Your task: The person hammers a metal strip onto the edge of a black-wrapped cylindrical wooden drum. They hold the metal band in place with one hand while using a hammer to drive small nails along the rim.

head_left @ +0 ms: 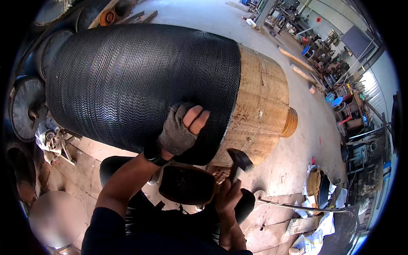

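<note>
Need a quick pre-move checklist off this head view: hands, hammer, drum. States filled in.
1. Hammer gripped: ok. The right hand is closed round the handle of the hammer.
2. Left hand away from hammer head: ok. The left hand is over the black winding, apart from the head.
3. Both hands gloved: not ok. Grey fingerless glove on the left, right bare.
4. Hammer head off the wooden end: cannot tell. They overlap in this view.
5. Drum braced underneath: cannot tell. Its underside is hidden.
</note>
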### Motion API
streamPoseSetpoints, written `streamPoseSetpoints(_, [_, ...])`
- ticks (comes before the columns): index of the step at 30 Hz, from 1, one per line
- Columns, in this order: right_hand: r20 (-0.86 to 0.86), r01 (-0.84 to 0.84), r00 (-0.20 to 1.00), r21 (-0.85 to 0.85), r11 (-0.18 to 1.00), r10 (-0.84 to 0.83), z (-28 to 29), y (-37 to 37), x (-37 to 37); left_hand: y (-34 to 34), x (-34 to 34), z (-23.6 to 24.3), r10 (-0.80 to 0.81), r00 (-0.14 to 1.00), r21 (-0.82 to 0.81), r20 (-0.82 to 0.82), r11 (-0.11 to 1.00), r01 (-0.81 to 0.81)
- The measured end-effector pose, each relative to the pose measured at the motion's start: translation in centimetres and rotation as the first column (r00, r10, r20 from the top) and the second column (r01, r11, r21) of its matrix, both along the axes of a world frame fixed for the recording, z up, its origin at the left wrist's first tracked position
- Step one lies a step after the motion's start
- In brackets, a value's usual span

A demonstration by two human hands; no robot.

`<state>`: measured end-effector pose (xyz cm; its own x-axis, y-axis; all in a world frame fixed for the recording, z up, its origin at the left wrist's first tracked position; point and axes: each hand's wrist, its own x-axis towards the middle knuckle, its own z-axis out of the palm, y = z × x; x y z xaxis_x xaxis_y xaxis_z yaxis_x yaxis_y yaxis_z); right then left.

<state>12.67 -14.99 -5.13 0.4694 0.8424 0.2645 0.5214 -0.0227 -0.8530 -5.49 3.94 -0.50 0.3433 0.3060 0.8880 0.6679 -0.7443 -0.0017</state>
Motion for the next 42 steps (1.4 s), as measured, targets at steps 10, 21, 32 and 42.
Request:
streamPoseSetpoints(10, [0.131,0.025,0.991,0.045,0.999,-0.031,-1.1,0.6,0.8,0.6,0.4,0.7,0.007,1.000,0.001,0.016,1.000,-0.007])
streamPoseSetpoints(21, [0.040,-0.005,0.999,0.172,0.985,-0.002,0.6,0.5,0.7,1.0,0.6,1.5,0.044,0.999,0.052,-0.009,0.998,-0.043])
streamPoseSetpoints(32, [0.143,0.025,0.990,-0.088,0.996,-0.012,-2.8,0.7,1.4,0.4,1.7,2.8,0.027,1.000,-0.002,-0.010,1.000,-0.027])
streamPoseSetpoints(42, [0.097,-0.038,0.994,-0.047,0.998,0.042,-2.6,-0.2,1.6,-5.8,5.1,-2.7,-0.181,0.970,-0.346,0.162,0.910,0.227])
